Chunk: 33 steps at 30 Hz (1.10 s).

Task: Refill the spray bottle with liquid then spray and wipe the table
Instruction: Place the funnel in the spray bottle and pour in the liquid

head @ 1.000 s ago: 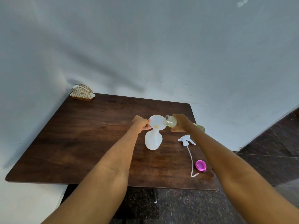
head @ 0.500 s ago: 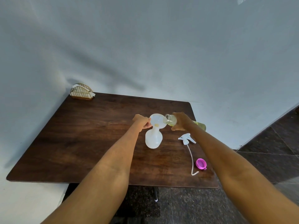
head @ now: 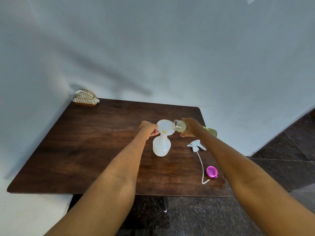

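Note:
A white translucent spray bottle [head: 161,147] stands open on the dark wooden table [head: 88,150], with a white funnel [head: 166,127] set in its neck. My left hand [head: 150,128] pinches the funnel's left rim. My right hand [head: 191,126] grips a clear bottle of yellow-green liquid [head: 179,126], tilted on its side with its open mouth over the funnel. A little yellow liquid lies in the funnel's bottom. The white spray head with its long tube [head: 196,146] lies on the table to the right.
A pink cap [head: 211,171] lies near the table's right front edge, beside the tube's end. A wire napkin holder with white napkins [head: 85,97] stands at the far left corner against the wall. Dark tiled floor lies to the right and below.
The tilted bottle and both hands hold nearly the same place over the funnel; the view has shifted only slightly.

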Available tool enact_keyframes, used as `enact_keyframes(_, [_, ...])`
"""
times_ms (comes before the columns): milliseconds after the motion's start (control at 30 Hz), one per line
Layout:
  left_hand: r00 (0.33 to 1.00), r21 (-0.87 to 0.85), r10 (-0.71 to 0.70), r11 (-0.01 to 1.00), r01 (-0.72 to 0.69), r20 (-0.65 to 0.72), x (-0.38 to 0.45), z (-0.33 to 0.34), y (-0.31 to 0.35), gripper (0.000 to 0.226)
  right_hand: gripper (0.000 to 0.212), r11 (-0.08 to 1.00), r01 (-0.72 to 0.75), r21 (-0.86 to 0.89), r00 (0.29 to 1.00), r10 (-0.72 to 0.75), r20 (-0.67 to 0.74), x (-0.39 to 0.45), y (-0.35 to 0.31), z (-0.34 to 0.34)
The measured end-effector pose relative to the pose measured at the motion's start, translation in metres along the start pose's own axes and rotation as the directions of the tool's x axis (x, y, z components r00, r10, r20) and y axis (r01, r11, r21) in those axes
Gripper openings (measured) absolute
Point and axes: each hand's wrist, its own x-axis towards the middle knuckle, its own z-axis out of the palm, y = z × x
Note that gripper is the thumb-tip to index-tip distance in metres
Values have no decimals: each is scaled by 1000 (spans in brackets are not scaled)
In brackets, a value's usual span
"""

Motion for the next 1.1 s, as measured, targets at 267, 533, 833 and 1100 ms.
enact_keyframes(267, [1000,8,7,1000,-7,3,-1,0,0,25,45,1000,3,-10,1000,-3,-8,1,0,2])
enact_keyframes(533, [1000,7,10,1000,-10,4,3,1,0,24,48,1000,-10,-21,1000,10,-1,3,3,4])
enact_keyframes(833, [1000,9,19,1000,-19,11,3,0,0,24,46,1000,-4,-17,1000,4,-16,5,3,4])
enact_keyframes(1100, [1000,15,27,1000,-27,17,4,1,-1,23,47,1000,-4,-20,1000,4,-28,5,4,2])
